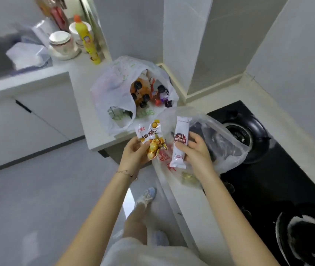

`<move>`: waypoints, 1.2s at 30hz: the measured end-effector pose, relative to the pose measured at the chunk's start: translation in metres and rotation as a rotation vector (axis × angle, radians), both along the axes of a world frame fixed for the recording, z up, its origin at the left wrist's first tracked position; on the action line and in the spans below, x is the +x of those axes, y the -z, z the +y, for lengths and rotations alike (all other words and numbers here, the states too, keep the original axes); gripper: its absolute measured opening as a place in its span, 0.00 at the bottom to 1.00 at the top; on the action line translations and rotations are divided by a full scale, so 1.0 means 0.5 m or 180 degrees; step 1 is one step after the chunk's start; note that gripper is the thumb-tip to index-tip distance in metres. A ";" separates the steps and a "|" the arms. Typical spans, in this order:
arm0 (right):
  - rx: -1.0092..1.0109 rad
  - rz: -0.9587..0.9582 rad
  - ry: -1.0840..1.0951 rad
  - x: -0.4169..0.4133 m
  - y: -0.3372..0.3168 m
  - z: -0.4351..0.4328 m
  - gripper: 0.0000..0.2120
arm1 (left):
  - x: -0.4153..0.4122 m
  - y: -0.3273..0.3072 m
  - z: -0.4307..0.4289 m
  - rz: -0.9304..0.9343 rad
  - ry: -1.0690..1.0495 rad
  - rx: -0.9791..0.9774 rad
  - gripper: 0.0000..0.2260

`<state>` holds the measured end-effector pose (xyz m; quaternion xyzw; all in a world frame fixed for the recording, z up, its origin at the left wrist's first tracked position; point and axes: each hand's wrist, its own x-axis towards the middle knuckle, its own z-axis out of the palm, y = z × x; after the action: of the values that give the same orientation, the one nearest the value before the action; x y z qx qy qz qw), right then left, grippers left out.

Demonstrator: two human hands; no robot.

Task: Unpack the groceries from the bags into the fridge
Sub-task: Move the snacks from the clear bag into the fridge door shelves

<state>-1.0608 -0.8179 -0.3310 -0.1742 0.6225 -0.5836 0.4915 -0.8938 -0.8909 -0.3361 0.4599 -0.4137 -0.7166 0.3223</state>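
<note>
The left hand (133,150) grips a small bunch of snack packets (151,139), and the right hand (197,150) is closed around one long white sachet (180,143) with a red label. Both hands are held close together but do not touch, above the edge of the desk (187,198) and partly above the floor. The packets look smooth and are pinched only at their lower ends, so I think one can slide out and fall to the floor. In the bunch I count at least two packets, one white and one yellow. I cannot tell if there are more.

Just behind the hands lies one clear plastic bag (223,143). It is almost empty, with a small yellow-green thing (189,177) inside. Part of this bag rests on the black gas stove (268,169), near one of its two burners. If that burner is warm, the film can melt.

Farther away, one white plastic bag (114,87) stands open near the corner of the desk. It holds bottles (143,93): I count six dark caps and one red. It looks heavy, and pulling one bottle out carelessly may tip the rest.

At the back are one yellow bottle (87,41) and a stack of bowls (60,41). The fridge is not in view, so everything must still be carried there.
</note>
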 end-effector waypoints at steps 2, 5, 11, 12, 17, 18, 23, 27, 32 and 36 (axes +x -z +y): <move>-0.0056 -0.0182 -0.0191 0.048 -0.006 0.008 0.14 | 0.059 -0.008 0.048 0.0037 -0.0384 0.0196 0.02; -0.0152 -0.0286 -0.0736 0.138 -0.019 0.012 0.13 | 0.159 -0.021 0.109 -0.0121 -0.0795 0.0237 0.01; -0.0382 -0.0165 -0.1937 0.349 -0.064 0.026 0.14 | 0.349 -0.066 0.238 -0.0033 -0.1962 0.0023 0.13; -0.0413 -0.0140 -0.2136 0.385 -0.074 0.033 0.15 | 0.378 -0.073 0.261 -0.0061 -0.2141 -0.0039 0.13; -0.0581 -0.0119 -0.2967 0.565 -0.115 0.089 0.16 | 0.523 -0.113 0.380 -0.0174 -0.2985 -0.0359 0.09; -0.0617 -0.0117 -0.3102 0.600 -0.124 0.104 0.15 | 0.553 -0.121 0.405 -0.0228 -0.3124 -0.0435 0.08; -0.0790 -0.0162 -0.3568 0.757 -0.151 0.200 0.14 | 0.689 -0.156 0.537 -0.0461 -0.3595 -0.0778 0.06; -0.0854 -0.0273 -0.3915 0.893 -0.160 0.321 0.12 | 0.805 -0.165 0.687 -0.0428 -0.3975 -0.0895 0.07; -0.0946 -0.0354 -0.4208 1.050 -0.178 0.479 0.12 | 0.935 -0.176 0.873 -0.0495 -0.4348 -0.1037 0.07; -0.1140 -0.0379 -0.4558 1.176 -0.201 0.609 0.10 | 1.048 -0.198 1.025 -0.0734 -0.4634 -0.1150 0.07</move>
<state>-0.4726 -0.5136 -0.2303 -0.5831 0.2241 -0.2211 0.7489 -0.3697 -0.3785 -0.2373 0.6289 -0.1477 -0.1915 0.7389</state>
